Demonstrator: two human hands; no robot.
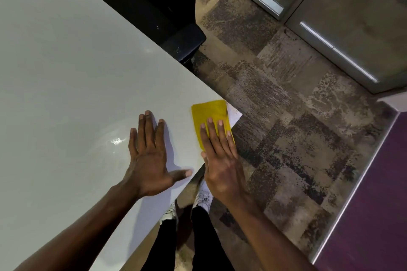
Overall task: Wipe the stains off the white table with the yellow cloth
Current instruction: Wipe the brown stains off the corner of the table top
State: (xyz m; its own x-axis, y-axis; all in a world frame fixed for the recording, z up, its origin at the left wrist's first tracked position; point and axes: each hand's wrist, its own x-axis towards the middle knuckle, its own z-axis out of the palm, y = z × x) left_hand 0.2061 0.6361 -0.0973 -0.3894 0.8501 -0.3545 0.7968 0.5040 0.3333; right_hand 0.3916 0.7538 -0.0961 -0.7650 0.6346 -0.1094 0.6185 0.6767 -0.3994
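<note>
The yellow cloth (212,121) lies flat at the near right corner of the white surface (77,72), folded to a rectangle. The right hand (220,156) is open and flat, its fingers (212,133) pressing on the nearer half of the cloth; the far half shows beyond the fingertips. The long axis of the cloth runs away from the person, leaning slightly left. The left hand (149,160) rests open on the bare surface, just beside the cloth, fingers spread.
</note>
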